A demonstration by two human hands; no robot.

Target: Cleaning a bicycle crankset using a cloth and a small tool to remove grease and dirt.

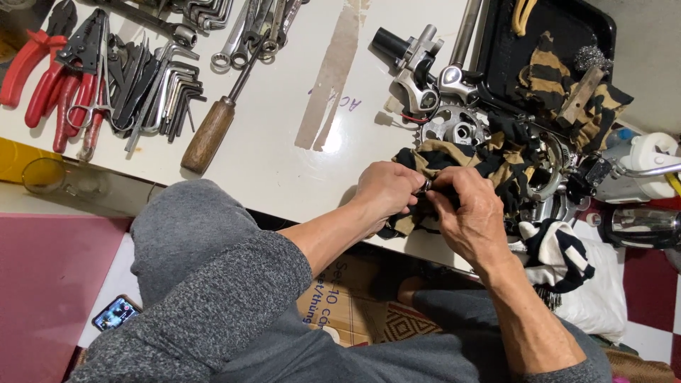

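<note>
Fingertips of the left hand and right hand are pinching a small metal part together; keeping the striped rag bunched just beyond the pinch seems wise.

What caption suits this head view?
Both hands, left hand and right hand, pinch a small metal part over a striped rag.
</note>
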